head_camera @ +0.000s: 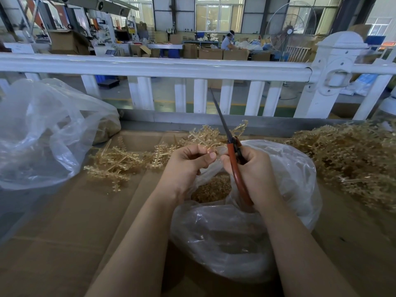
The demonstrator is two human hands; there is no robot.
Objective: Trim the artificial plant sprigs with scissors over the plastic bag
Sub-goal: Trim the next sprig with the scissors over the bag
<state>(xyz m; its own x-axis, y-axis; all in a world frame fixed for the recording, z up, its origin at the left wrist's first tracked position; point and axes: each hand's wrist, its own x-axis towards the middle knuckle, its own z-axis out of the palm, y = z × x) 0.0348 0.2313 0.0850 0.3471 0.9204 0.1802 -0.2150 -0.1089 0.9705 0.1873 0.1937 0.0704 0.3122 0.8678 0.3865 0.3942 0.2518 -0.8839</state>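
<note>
Two hands meet over the open plastic bag (246, 221), which sits on the cardboard surface (75, 211) with cut bits already inside; the left hand (188, 166) pinches a pale gold sprig (205, 136) by its stem, thumb against curled fingers; the right hand (250, 170) is wrapped round the red handles of the scissors (232, 155), blades together and pointing up and away (whether its fingertips also touch the stem cannot be told). Uncut sprigs lie in a heap (351, 159) to the right and loose ones (115, 166) to the left. The sprig looks light, springy and thin, probably best held low on the stem.
</note>
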